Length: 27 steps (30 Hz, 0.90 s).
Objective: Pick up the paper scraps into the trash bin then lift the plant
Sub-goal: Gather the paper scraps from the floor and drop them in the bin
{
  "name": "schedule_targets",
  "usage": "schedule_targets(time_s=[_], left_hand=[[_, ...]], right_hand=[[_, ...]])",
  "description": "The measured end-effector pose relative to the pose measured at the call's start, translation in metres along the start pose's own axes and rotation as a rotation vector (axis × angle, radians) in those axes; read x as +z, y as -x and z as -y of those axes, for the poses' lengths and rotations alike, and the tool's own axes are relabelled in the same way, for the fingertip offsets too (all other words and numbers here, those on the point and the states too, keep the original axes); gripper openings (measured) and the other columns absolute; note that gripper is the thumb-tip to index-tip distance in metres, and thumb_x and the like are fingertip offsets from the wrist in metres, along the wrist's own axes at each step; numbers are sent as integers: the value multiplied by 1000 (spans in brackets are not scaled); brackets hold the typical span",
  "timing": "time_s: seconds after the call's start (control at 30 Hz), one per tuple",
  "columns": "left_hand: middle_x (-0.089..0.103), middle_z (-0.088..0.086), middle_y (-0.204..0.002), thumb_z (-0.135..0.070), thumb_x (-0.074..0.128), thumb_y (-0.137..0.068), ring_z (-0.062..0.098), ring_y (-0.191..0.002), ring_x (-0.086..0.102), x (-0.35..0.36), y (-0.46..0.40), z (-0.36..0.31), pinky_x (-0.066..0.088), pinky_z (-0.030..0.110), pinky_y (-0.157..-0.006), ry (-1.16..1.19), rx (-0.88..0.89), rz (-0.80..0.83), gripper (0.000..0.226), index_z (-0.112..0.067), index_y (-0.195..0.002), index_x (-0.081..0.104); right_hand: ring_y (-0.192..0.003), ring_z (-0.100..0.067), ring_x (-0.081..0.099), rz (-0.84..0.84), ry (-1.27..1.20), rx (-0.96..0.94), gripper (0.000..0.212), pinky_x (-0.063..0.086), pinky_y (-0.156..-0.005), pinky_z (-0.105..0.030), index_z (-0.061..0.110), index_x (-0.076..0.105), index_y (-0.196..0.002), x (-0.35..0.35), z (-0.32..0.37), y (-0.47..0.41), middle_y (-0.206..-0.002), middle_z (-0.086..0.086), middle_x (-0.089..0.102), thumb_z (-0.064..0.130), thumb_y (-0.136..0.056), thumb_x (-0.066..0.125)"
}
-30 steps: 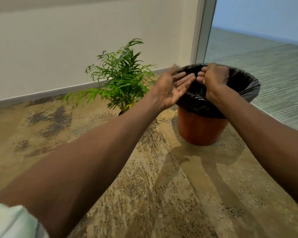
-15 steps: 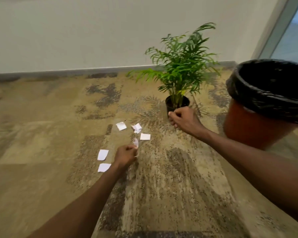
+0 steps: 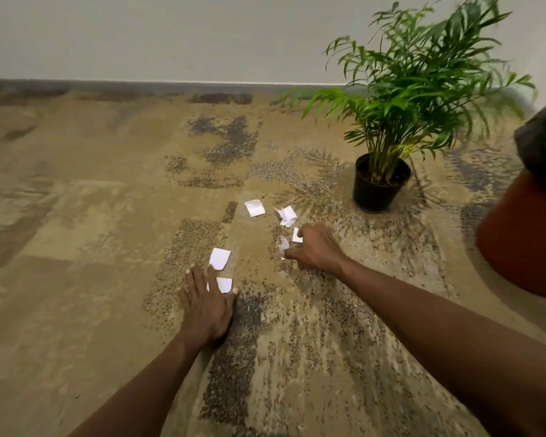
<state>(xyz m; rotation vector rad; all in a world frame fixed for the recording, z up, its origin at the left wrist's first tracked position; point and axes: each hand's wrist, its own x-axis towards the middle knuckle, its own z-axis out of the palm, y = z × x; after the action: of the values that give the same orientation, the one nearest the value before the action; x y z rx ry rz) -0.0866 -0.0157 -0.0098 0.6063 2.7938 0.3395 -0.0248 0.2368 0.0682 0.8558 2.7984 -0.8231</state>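
Several white paper scraps lie on the patterned carpet. My left hand point(image 3: 207, 305) rests flat with spread fingers, its fingertips on the nearest scrap point(image 3: 225, 284), just below another flat scrap point(image 3: 219, 258). My right hand point(image 3: 317, 247) is curled, thumb and forefinger closing around a crumpled scrap point(image 3: 282, 246) that still touches the floor; a small scrap point(image 3: 297, 235) lies by its forefinger. Two more scraps point(image 3: 254, 208) point(image 3: 287, 215) lie farther away. The green palm plant in its black pot point(image 3: 379, 187) stands at the right. The orange trash bin point(image 3: 524, 241) with a black liner is cut off by the right edge.
A white wall with a grey baseboard point(image 3: 171, 86) runs across the back. Carpet stretches to the left and towards me. The bin stands close to the right of the plant, with a narrow gap between them.
My view swung left from the bin down to the floor. Both hands left the bin's rim and dropped to the scraps; the left hand moved to the nearest scraps, the right onto the crumpled one.
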Motion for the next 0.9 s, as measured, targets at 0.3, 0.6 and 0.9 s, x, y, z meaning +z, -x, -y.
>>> schedule_targets(time_s=[0.3, 0.6, 0.9], left_hand=[[10, 1, -164, -56, 26, -96, 21, -151, 7, -8, -34, -4, 9, 48, -121, 93, 101, -278, 68, -28, -156, 7], [19, 1, -162, -57, 29, -96, 19, -150, 11, -6, -38, -4, 13, 51, -119, 31, 46, -263, 56, -37, -149, 32], [20, 2, -162, -54, 28, -99, 20, -150, 12, -9, -34, -7, 11, 48, -119, 10, 51, -274, 53, -36, -148, 32]], right_hand=[[-70, -10, 53, -311, -223, -191, 23, 49, -58, -25, 22, 46, -71, 16, 13, -44, -82, 0, 56, 16, -91, 55], [-57, -11, 36, -143, -187, -207, 31, 30, -45, -23, 16, 40, -70, 27, 33, -76, -69, -2, 43, 4, -98, 35], [-70, -17, 57, -97, -314, -249, 48, 48, -53, -25, 10, 45, -139, 8, 64, -125, -116, -17, 57, -5, -94, 53]])
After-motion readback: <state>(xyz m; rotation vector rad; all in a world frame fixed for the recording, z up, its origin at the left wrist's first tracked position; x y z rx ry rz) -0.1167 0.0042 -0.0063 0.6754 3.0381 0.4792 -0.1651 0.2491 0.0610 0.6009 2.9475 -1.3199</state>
